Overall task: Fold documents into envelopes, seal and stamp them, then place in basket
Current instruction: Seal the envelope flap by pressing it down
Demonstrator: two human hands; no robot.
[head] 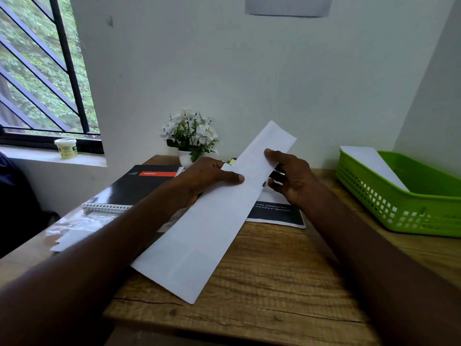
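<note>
A long white folded sheet of paper slants above the wooden desk, its far end raised toward the wall. My left hand grips its left edge with the thumb on top. On the right edge, near the far end, my right hand holds it with the thumb on top and the fingers beneath. A green plastic basket stands at the desk's right side with a white envelope leaning inside it.
A black spiral notebook lies at the left, with clear plastic sleeves and white sheets in front of it. A printed sheet with a black band lies under the paper. A potted white flower stands against the wall.
</note>
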